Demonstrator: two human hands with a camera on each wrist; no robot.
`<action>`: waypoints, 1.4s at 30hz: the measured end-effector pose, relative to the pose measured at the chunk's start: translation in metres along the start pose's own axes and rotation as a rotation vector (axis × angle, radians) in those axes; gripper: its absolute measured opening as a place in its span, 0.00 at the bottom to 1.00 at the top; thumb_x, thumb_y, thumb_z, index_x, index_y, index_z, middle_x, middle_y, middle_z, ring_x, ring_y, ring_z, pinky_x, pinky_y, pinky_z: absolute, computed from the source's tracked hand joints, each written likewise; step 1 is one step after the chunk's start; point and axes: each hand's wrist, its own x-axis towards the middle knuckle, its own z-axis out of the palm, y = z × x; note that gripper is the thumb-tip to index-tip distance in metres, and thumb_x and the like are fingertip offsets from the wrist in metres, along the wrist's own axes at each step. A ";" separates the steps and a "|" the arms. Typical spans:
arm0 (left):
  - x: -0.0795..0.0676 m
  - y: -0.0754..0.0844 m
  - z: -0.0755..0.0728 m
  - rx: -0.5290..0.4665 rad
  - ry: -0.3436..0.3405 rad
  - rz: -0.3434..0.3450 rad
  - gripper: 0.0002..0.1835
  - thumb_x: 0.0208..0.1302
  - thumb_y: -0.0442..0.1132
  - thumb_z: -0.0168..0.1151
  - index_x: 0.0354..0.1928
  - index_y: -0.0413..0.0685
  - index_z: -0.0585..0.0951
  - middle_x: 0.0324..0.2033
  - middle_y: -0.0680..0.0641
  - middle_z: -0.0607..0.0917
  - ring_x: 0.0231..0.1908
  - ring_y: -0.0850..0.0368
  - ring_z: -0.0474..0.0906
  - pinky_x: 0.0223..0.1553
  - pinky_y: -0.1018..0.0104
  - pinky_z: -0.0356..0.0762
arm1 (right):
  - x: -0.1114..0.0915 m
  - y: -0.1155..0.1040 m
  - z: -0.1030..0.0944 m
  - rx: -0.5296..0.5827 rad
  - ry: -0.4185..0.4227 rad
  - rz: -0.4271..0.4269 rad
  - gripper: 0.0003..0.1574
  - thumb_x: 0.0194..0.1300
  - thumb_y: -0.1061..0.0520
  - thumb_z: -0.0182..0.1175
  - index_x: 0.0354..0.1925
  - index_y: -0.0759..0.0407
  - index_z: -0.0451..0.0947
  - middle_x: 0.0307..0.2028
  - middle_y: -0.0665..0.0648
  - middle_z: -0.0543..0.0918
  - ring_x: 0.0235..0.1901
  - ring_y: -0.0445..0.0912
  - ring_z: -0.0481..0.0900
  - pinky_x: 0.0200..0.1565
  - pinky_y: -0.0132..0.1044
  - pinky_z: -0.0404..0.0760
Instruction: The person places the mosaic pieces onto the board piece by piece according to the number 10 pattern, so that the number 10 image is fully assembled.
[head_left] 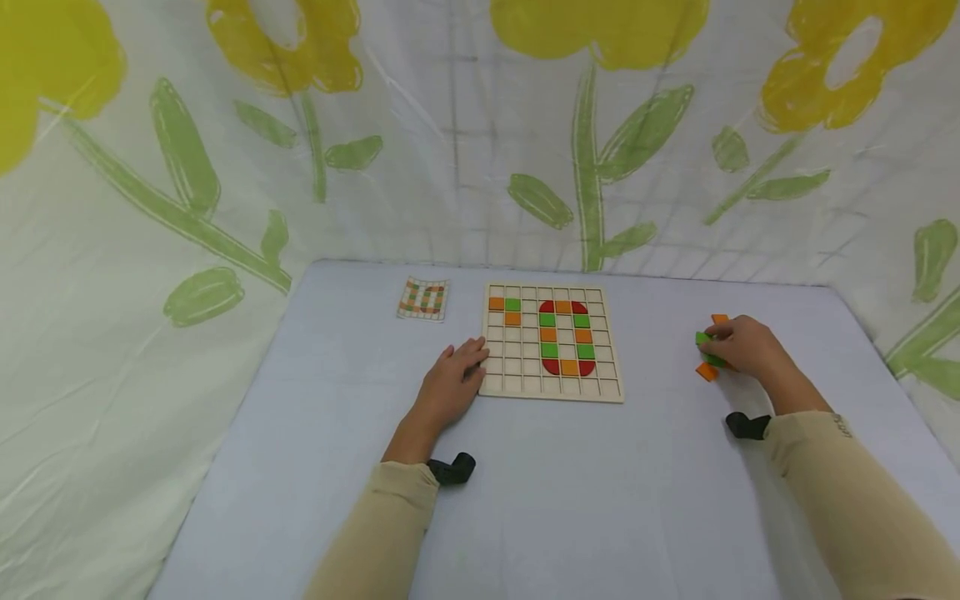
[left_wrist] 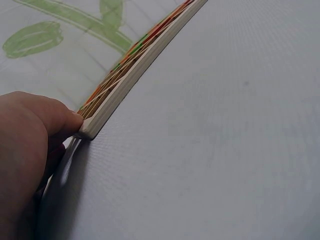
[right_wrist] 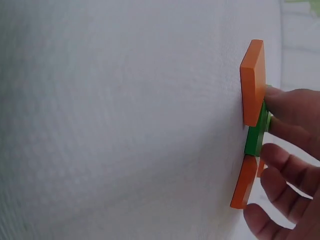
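Note:
A wooden grid board [head_left: 513, 360] lies mid-table, with red, orange and green tiles forming a ring and several more tiles at its upper left. My left hand [head_left: 450, 385] rests at the board's left edge, fingers extended; its thumb [left_wrist: 67, 117] touches the near corner in the left wrist view. Over at the right, my right hand [head_left: 753, 346] pinches a green tile [head_left: 702, 338] between thumb and finger. Around it lie another green tile [right_wrist: 255, 137], a near orange tile [head_left: 707, 372] and a far orange tile [head_left: 720, 318]. Fingers partly hide this group.
A small pattern card [head_left: 423, 300] with a coloured grid lies left of the board. The pale tabletop [head_left: 570, 500] ends against a white curtain [head_left: 420, 208] printed with yellow flowers. Black wrist cameras sit at both sleeves.

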 end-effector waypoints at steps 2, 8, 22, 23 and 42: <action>0.000 -0.001 -0.001 0.004 0.000 0.001 0.21 0.73 0.41 0.55 0.65 0.49 0.76 0.71 0.54 0.69 0.73 0.57 0.60 0.77 0.60 0.47 | 0.002 -0.001 0.002 0.012 0.001 -0.014 0.34 0.67 0.44 0.60 0.58 0.69 0.76 0.53 0.76 0.73 0.49 0.65 0.73 0.41 0.49 0.79; -0.001 -0.004 -0.002 -0.008 0.005 0.002 0.21 0.73 0.41 0.55 0.65 0.49 0.76 0.70 0.55 0.69 0.72 0.58 0.60 0.77 0.60 0.47 | 0.006 -0.005 0.008 0.014 0.013 -0.042 0.32 0.69 0.45 0.59 0.58 0.70 0.76 0.55 0.76 0.71 0.50 0.65 0.72 0.45 0.53 0.78; -0.002 -0.004 -0.003 0.014 0.009 0.026 0.21 0.73 0.41 0.54 0.65 0.48 0.76 0.71 0.53 0.69 0.72 0.56 0.61 0.77 0.59 0.49 | 0.010 -0.039 0.018 -0.028 0.031 -0.165 0.28 0.69 0.48 0.61 0.54 0.72 0.78 0.53 0.73 0.74 0.52 0.68 0.73 0.52 0.62 0.75; -0.002 -0.004 -0.004 0.015 0.011 0.026 0.21 0.73 0.41 0.54 0.65 0.48 0.76 0.70 0.53 0.69 0.72 0.56 0.61 0.77 0.59 0.49 | 0.011 -0.042 0.019 -0.035 0.040 -0.175 0.27 0.69 0.49 0.61 0.54 0.72 0.78 0.52 0.74 0.74 0.52 0.68 0.73 0.52 0.63 0.75; -0.002 -0.003 0.002 -0.033 0.012 0.038 0.21 0.73 0.41 0.53 0.65 0.47 0.75 0.71 0.53 0.69 0.73 0.56 0.61 0.77 0.58 0.49 | 0.033 -0.195 0.058 -0.057 0.124 -0.471 0.21 0.65 0.49 0.65 0.50 0.61 0.84 0.48 0.61 0.80 0.50 0.56 0.75 0.54 0.54 0.79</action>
